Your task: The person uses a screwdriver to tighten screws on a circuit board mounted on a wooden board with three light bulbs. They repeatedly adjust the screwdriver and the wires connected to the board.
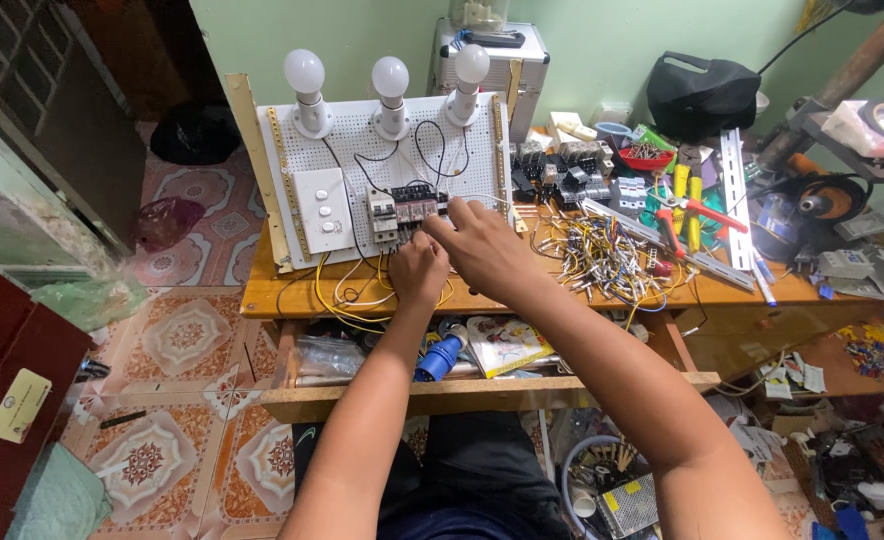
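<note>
Head view:
- wooden counter (262, 297) carries a white pegboard panel (362, 160), leaning upright.
- row of breakers (407, 208) runs left-right, low on the panel.
- right hand (482, 245) pinches at the row's right end; left hand (417, 268) curled just below it, grip unclear.

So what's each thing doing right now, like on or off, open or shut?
Three bulbs: unlit.
Drawer: pulled open, full of clutter.
Left hand: curled at the breakers.
Right hand: fingertips on the breakers.
Yellow wires: hanging loose.
Red-handled pliers: lying unused.
</note>
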